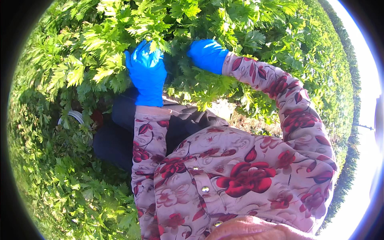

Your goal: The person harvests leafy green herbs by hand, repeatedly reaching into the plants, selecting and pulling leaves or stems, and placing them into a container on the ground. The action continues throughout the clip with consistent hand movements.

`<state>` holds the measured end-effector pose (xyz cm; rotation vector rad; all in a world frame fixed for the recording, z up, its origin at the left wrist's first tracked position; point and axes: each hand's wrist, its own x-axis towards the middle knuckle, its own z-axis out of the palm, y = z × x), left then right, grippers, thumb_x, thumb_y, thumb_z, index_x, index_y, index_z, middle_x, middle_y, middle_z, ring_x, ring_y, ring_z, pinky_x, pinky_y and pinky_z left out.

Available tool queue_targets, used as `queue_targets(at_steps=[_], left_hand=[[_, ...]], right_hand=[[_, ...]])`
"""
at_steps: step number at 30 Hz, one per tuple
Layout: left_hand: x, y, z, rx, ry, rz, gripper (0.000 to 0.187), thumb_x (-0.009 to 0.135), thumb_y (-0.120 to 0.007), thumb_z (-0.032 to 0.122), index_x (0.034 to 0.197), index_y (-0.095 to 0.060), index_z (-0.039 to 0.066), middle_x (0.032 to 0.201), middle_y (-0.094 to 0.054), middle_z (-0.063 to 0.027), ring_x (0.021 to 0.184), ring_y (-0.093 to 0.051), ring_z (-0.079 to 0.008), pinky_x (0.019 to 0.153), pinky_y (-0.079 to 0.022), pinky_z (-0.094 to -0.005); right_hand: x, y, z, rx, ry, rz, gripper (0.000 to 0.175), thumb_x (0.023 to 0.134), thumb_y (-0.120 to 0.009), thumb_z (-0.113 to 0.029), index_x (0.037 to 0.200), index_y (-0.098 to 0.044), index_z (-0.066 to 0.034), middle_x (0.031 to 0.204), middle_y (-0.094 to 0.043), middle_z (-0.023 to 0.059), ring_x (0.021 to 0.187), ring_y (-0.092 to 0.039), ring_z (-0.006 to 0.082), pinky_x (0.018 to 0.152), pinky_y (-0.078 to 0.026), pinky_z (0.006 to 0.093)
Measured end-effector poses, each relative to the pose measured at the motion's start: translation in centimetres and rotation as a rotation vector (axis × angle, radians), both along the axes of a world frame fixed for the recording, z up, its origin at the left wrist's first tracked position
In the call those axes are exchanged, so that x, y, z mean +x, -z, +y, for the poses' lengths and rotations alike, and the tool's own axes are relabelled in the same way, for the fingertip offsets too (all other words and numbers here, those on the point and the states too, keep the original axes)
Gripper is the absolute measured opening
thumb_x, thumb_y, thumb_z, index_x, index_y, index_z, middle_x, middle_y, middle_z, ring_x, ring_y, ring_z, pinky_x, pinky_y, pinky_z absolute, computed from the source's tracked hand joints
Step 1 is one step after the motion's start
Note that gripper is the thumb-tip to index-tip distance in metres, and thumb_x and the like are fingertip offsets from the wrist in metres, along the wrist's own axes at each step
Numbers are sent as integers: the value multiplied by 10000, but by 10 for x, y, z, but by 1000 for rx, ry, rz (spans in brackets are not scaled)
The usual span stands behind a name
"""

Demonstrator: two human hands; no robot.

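Both hands wear blue disposable gloves and reach into dense leafy green plants (102, 45) that look like celery or parsley. My left hand (147, 64) is at the upper middle with its fingers bent; leaves hang over the fingertips, and whether it grips a stem is hidden. To its right, my right hand (207, 55) is bent inward at the wrist, its fingers sunk among darker leaves, so its hold cannot be seen. A shaded gap full of leaves separates the two hands.
Dark trousers (117, 144) show at the left of the floral shirt (246, 180). A white curved band (75, 115) and a dark red thing (97, 118) lie partly hidden in foliage. Dry ground (249, 121) shows beside the plants. Crop rows stretch along the right.
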<state>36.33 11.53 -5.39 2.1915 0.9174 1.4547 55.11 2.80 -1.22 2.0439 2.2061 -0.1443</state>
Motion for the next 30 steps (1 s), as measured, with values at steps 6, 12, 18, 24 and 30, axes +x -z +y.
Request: queue_targets(at_steps=[6, 12, 18, 24, 30], left_hand=[[-3, -21, -5, 51, 144, -120, 461, 793, -680, 253, 1167, -564, 9, 1274, -501, -160, 1146, -507, -307, 1027, -345, -448], [-2, -102, -44, -83, 400, -314, 870, 806, -601, 525, 1412, -267, -3, 1380, -374, -233, 1257, -401, -330, 1019, -348, -418], [0, -92, -27, -735, 496, -200, 460, 933, -504, 340, 1267, -497, 25, 1183, -587, -72, 995, -544, -138, 842, -454, -272], [-6, -86, -17, -985, 644, -612, 302, 931, -493, 245, 1053, -590, -14, 1008, -649, -134, 464, -440, -42, 406, -343, -175], [22, -76, -56, -627, 561, -225, 396, 944, -474, 359, 1051, -611, 4, 1046, -652, -117, 523, -443, -56, 493, -383, -215]], right_hand=[[-9, -9, 5, -451, 165, 1237, 246, 795, -630, -274, 911, -645, -58, 851, -631, 109, 876, -597, 255, 753, -469, 383], [-42, -96, -17, -190, -97, 1361, 264, 802, -660, -242, 996, -624, -66, 932, -630, 77, 896, -590, 220, 792, -464, 362], [-44, -100, -5, 196, -242, 1217, 290, 802, -678, -217, 1044, -608, -75, 983, -627, 65, 905, -591, 204, 817, -466, 349], [18, -116, -3, 546, 351, 1711, 287, 949, -503, -269, 1140, -579, -69, 1015, -630, 39, 880, -571, 116, 770, -463, 269], [198, -88, 23, 1249, 457, 1214, 246, 934, -471, -135, 1144, -570, -56, 1114, -612, 62, 989, -571, 167, 899, -446, 312]])
